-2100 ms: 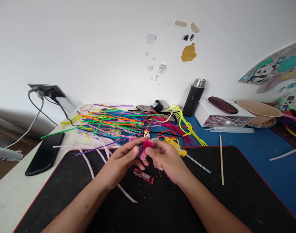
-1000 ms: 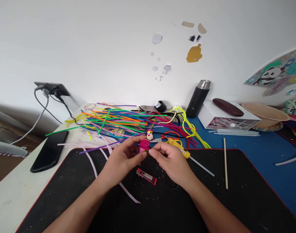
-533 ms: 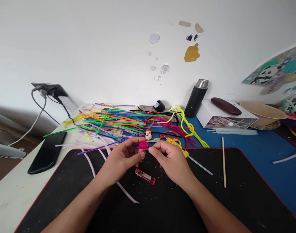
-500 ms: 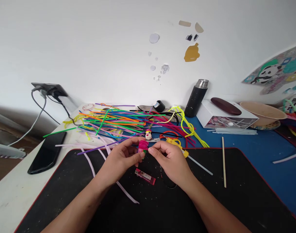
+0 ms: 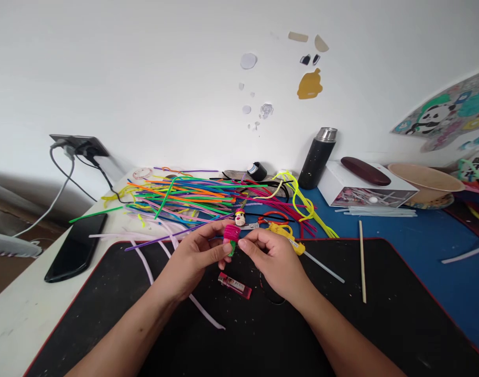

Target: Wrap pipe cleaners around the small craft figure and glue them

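At the far left we see black plugs (image 5: 89,153) in a dark socket plate (image 5: 99,146) on the wall (image 5: 153,78). Nearer, a black phone (image 5: 75,250) lies on the pale left part of the worktop (image 5: 17,309). Right of it, on the far side, a loose pile of coloured pipe cleaners (image 5: 192,198) spreads across, and pale lilac strips (image 5: 145,262) reach onto the black mat (image 5: 263,340).

At the middle, our left hand (image 5: 196,256) holds a small pink and green fuzzy piece (image 5: 232,232) between thumb and fingers, above the mat. Just beyond it is a little figure head (image 5: 240,217) with a pink and yellow top. A red lighter (image 5: 235,286) lies on the mat, nearer than the piece. Our right hand (image 5: 276,257) has thumb and forefinger drawn narrow at the piece's right edge; we cannot tell whether they grip it.

Past that hand are orange-handled scissors (image 5: 276,214) and a yellow glue gun (image 5: 296,246) with a clear stick. Farther right we find a black flask (image 5: 317,163), a wooden stick (image 5: 362,262), a white box (image 5: 334,180) bearing a dark red case (image 5: 366,171), and a beige bowl (image 5: 424,179).
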Tool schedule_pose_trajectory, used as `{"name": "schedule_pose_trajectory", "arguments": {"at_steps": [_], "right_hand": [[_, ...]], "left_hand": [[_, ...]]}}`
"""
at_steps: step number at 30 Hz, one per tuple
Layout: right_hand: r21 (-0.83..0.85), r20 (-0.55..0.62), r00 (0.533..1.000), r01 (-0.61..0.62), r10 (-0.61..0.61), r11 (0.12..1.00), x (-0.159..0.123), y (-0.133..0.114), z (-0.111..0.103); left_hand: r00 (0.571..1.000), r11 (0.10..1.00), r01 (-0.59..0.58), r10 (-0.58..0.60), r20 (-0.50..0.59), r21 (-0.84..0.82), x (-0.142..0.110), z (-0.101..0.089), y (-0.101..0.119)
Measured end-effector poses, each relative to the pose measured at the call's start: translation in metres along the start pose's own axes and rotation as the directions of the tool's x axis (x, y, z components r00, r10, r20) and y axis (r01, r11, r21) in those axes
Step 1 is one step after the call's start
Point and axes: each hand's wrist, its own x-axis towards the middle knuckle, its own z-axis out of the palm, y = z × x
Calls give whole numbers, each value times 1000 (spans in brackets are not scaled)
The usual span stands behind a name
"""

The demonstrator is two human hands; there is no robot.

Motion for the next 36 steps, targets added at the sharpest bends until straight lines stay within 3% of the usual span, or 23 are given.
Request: {"name": "schedule_pose_trajectory", "arguments": {"at_steps": [10, 21, 29, 36], "right_hand": [[296, 126, 981, -180, 149, 938, 1, -1, 1], [464, 241, 961, -235, 134, 854, 2, 7, 1], [455, 277, 953, -242, 122, 857, 2, 2, 2], [460, 281, 953, -237, 113, 856, 2, 4, 2]], "left_hand": [[997, 998, 20, -15, 81, -58, -5, 3, 3], [990, 998, 51, -46, 134, -29, -7, 3, 1], [965, 998, 51, -60, 257, 41, -10, -3, 8], [968, 998, 54, -45, 247, -29, -7, 0, 5]]}}
